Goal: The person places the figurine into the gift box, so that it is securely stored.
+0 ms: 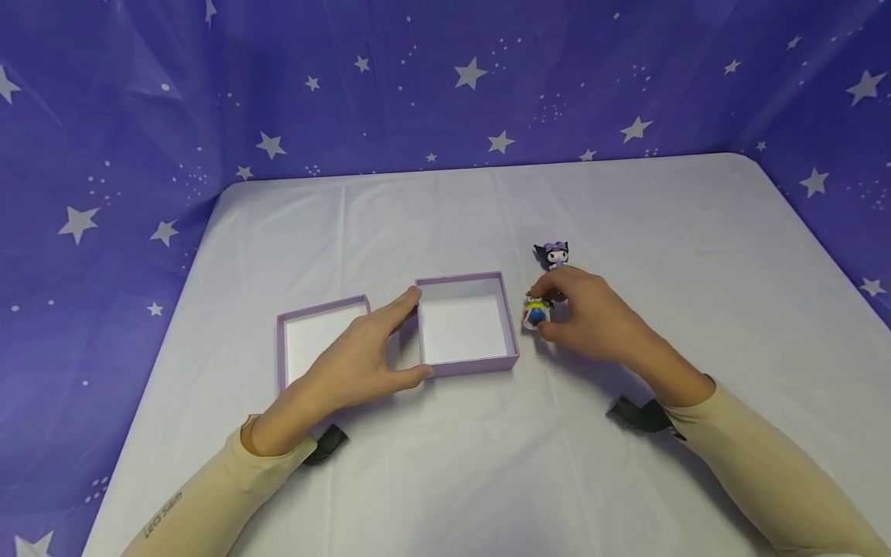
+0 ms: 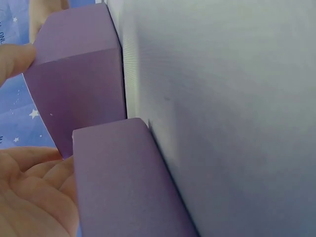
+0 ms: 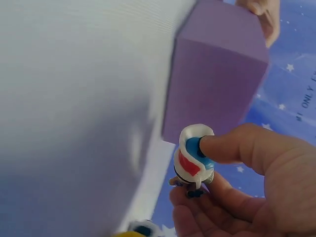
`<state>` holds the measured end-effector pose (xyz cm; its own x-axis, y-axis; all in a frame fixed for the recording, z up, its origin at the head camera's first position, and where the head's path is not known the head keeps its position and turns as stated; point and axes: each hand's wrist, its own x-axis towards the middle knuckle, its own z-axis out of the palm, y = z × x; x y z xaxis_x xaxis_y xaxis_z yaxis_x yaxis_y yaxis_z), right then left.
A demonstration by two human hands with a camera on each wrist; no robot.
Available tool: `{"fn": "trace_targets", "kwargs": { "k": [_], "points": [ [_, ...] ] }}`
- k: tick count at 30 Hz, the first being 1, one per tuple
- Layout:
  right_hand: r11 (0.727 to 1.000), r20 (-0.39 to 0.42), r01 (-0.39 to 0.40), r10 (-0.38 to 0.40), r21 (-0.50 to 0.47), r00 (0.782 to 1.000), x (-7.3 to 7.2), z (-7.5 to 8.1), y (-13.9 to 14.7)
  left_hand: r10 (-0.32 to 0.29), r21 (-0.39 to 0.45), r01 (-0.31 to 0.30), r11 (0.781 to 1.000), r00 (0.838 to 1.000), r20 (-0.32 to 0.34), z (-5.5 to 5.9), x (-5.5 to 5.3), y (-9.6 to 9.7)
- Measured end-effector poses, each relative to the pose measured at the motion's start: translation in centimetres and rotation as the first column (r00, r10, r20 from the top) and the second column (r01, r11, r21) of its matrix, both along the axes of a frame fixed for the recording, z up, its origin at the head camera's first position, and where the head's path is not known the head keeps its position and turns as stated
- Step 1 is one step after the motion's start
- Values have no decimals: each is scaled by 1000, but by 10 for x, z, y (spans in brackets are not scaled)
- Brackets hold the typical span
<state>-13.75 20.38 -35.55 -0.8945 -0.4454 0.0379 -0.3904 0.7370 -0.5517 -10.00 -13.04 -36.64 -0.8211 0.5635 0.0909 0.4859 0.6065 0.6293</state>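
Observation:
My left hand (image 1: pixel 355 356) holds a shallow purple box (image 1: pixel 476 365) with white inside, fingers at its far left corner and thumb at its near left corner. Between thumb and fingertips, my right hand (image 1: pixel 592 317) pinches a small figurine (image 1: pixel 536 313) just right of the box. Yellow and blue show on this figurine from above; in the right wrist view its white, blue and red side (image 3: pixel 190 155) faces the camera. Just beyond the right hand stands another figurine (image 1: pixel 555 254) with black pointed ears and a purple top, its lower part hidden.
A second purple tray-like box part (image 1: pixel 281 348) lies left, partly covered by the left forearm and hand. White cloth (image 1: pixel 452 464) covers the table; a purple star-patterned curtain (image 1: pixel 418 100) hangs behind. A yellow and white object (image 3: pixel 140 229) is cut off in the right wrist view.

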Motion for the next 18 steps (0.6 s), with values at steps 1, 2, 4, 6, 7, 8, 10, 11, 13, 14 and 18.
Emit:
{"fn": "trace_targets", "kwargs": {
  "k": [1, 2, 4, 6, 7, 8, 10, 11, 13, 14, 18],
  "points": [
    [1000, -11, 5, -5, -8, 1000, 0, 3, 0, 1, -1, -1, 1000, 1000, 0, 1, 0, 0],
    [1000, -26, 9, -10, -16, 1000, 0, 6, 0, 2, -2, -2, 1000, 1000, 0, 1, 0, 0],
    [999, -58, 11, -14, -41, 998, 0, 13, -2, 3, -8, -3, 1000, 1000, -2, 2, 0, 0],
    [998, -89, 7, -13, -69, 996, 1, 20, -5, 6, -10, -6, 1000, 1000, -5, 2, 0, 0],
    [997, -97, 4, -12, -82, 995, 1, 23, -7, 6, -11, -6, 1000, 1000, -6, 3, 0, 0],
    [995, -102, -2, -8, -95, 995, 1, 26, -10, 6, -12, -6, 1000, 1000, -9, 3, 0, 0],
    [993, -105, -23, 11, -115, 994, 2, 31, -16, 6, -10, -6, 1000, 1000, -11, 3, 0, -1],
    [992, -102, -35, 22, -123, 994, 2, 33, -19, 7, -8, -7, 1000, 1000, -11, 2, 0, -1],
    [989, -97, -64, 51, -136, 994, 3, 35, -26, 9, -7, -9, 1000, 1000, -7, 2, 1, 0],
    [987, -95, -78, 64, -141, 993, 3, 35, -29, 10, -7, -10, 1000, 1000, -5, 1, 1, 0],
    [983, -90, -117, 105, -143, 990, 5, 33, -43, 11, 2, -11, 1000, 1000, 4, -1, 1, 1]
  ]
}}
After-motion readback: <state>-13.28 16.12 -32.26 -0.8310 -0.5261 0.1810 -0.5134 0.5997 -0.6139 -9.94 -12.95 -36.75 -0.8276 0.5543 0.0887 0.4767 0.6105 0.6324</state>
